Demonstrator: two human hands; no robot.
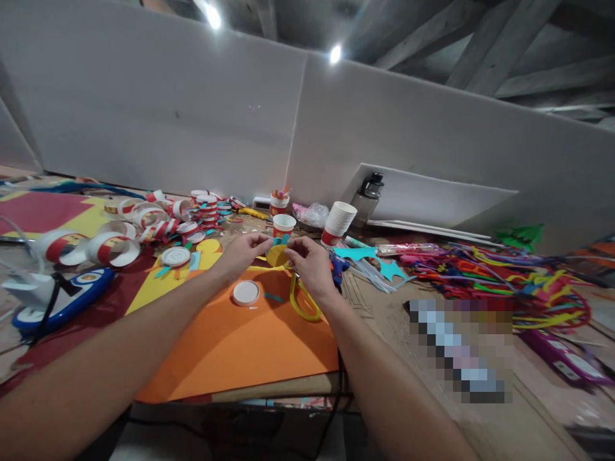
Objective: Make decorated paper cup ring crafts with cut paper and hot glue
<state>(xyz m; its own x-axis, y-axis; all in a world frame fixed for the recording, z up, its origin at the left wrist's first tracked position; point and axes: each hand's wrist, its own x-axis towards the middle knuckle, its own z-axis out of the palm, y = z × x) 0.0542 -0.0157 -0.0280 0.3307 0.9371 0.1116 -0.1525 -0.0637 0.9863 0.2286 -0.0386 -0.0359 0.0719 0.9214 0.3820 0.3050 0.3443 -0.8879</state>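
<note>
1. Right hand (312,266): fingers pinched narrowly on the yellow disc (276,257).
2. Left hand (244,251): fingertips close together, left of the disc; cannot tell whether they grip its teal strips (284,239).
3. The disc is at the orange sheet's (230,358) far side.

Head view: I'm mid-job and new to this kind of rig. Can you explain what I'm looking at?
There is no machine here: those are a person's bare hands, filmed by one camera worn on that person's head, looking forward and down. The arms enter from the bottom of the picture.

The right hand holds a yellow disc with teal pieces at its top. The left hand has its fingertips at those pieces; whether they grip is hard to tell.

Below lies an orange sheet bearing a white round piece. Beyond the hands stand a paper cup and a tilted stack of cups. Curled red-and-white strips lie at picture left, colourful strands at picture right.
</note>
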